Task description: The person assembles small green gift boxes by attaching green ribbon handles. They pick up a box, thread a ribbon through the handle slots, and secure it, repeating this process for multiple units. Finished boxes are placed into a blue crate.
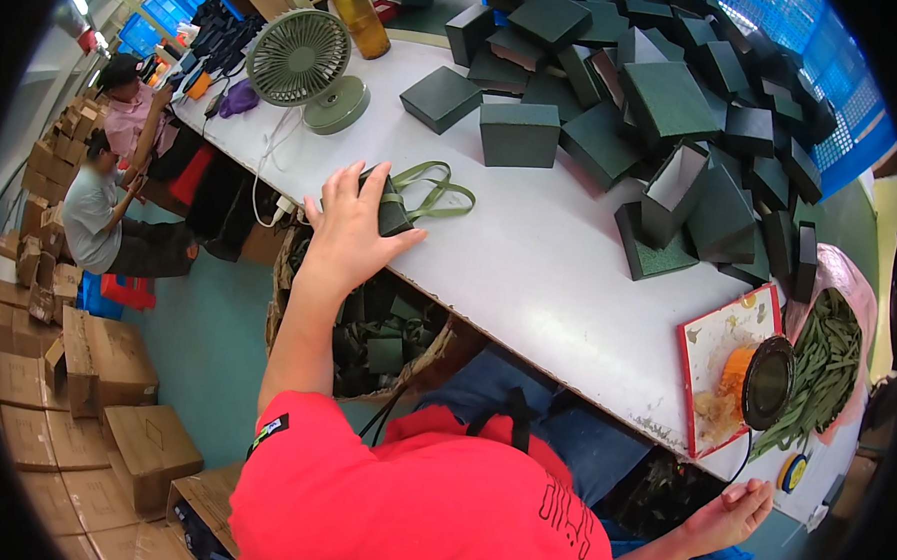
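Note:
At the near left edge of the white table, my left hand (356,216) reaches over a small dark green box (393,210) with its fingers stretched and spread. The box lies between its thumb and index finger, partly hidden by the hand. Loops of flat green ribbon (440,192) run out from the box onto the tabletop. My right hand (731,515) is beside the table's near right edge, its fingers curled in. Whatever it may hold is too small to make out. Closest to it are a small blue-and-yellow round item (791,472) and a red-edged board (699,391).
Dark green boxes (672,100) pile up at the far right against a blue crate (848,77). A pink bag (854,288) holds green ribbon strips (826,347). A green fan (298,58) stands far left. Below is an open carton (430,354); two people (101,205) sit at left.

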`<state>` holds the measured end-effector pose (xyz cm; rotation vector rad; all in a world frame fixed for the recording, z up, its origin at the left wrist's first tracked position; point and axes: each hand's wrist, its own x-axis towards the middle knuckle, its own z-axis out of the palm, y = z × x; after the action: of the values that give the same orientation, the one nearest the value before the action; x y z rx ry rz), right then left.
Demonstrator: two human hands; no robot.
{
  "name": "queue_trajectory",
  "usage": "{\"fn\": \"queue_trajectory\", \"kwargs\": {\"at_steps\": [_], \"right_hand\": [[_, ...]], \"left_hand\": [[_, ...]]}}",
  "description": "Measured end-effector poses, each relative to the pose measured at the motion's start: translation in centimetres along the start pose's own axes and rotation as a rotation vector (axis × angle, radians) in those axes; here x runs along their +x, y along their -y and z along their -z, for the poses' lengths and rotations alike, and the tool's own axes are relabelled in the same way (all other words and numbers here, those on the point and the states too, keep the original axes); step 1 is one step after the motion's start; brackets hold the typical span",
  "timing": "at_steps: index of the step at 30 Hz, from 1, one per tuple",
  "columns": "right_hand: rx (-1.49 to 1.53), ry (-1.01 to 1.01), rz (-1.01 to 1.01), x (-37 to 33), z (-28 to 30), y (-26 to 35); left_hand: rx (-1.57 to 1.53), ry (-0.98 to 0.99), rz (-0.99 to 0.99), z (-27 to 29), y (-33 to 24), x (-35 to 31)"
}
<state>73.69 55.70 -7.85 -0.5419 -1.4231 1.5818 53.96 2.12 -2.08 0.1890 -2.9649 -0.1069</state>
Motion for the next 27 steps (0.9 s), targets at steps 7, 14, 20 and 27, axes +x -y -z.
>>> {"fn": "queue_trajectory", "kwargs": {"at_steps": [7,14,20,27], "right_hand": [[0.07,0.195,0.038,-2.2,-3.3,2.4],[-0.218,0.054,-0.07,-3.6,-5.7,4.0],[-0.155,0.035,-0.12,-3.5,-4.0,2.8],[-0.206,0.236,-0.183,-3.8,-3.7,2.7]], "left_hand": [[-0.345,-0.356,-0.446,-2.0,-7.7,6.4],[-0.563,-0.193,-0.357,-7.0,-9.4,11.4],[-1.124,0.14,-0.282,-1.9,-11.1,6.2],[-0.873,0.527,-0.648,-6.0,-16.1,3.3]]}}
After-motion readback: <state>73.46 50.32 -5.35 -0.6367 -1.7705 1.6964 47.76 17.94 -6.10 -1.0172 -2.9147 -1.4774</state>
